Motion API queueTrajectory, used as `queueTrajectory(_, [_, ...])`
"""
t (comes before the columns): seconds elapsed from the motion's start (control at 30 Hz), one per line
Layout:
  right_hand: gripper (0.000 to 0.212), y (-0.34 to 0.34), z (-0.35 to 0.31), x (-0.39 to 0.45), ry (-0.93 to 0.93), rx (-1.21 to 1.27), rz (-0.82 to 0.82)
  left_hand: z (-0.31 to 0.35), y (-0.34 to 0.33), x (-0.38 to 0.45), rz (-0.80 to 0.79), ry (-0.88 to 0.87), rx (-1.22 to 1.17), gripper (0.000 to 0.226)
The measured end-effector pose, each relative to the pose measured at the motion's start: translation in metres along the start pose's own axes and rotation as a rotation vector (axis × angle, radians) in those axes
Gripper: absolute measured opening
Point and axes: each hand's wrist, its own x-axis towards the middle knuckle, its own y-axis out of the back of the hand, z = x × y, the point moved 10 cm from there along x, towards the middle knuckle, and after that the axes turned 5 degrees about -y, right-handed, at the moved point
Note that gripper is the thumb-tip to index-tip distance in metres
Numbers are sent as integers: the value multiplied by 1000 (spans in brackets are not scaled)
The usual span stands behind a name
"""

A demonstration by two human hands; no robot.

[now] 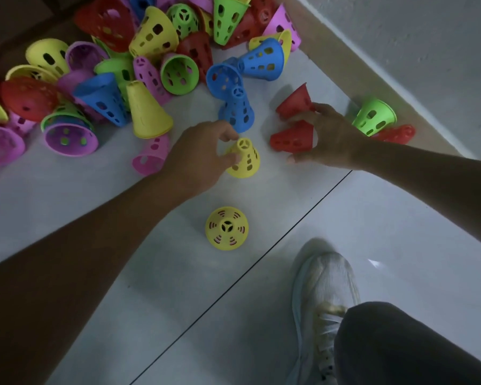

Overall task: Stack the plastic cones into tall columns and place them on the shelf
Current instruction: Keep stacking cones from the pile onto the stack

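Two hands' fingers grip cones: left hand (197, 159) a yellow cone (243, 159), right hand (331, 140) a red cone (292, 138).

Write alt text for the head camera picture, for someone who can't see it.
A person's left hand grips an upright yellow cone on a white tiled floor, while the right hand touches two tipped red cones. A heap of colourful cones lies beyond; another yellow cone stands nearer.

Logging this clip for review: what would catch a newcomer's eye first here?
The heap of bright plastic cones spilling across the floor at upper left. In the middle, the left hand grips an upright yellow cone, while the right hand touches two red cones lying on their sides by the wall.
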Motion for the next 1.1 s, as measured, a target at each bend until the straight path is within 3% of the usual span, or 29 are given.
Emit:
queueTrajectory(0.2, [75, 3, -3, 5, 3, 60, 55, -3, -10, 0, -40, 9, -9, 50])
queueTrajectory(0.4, [68, 3, -6, -2, -36, 44, 104, -5, -15, -1, -29, 27, -23, 38])
queueTrajectory(0.53, [68, -4, -5, -12, -60, 73, 85, -9, -2, -21, 18, 63, 7, 29])
queueTrajectory(0.67, [65, -12, -2, -23, -66, 125, 109, -12, 25, -52, 162, 158, -176, 23])
queueTrajectory(0.83, [78, -31, 8, -47, -124, 362, 131, 6, 55, -102, 312, 129, -285, 19])
queueTrajectory(1.0, [35, -16, -25, -103, -37, 742, 216, 18, 42, -139, 294, 99, -300, 16])
queueTrajectory(1.1, [39, -11, -41, -137, -39, 900, 290, 17, 24, -149, 218, 104, -243, 22])
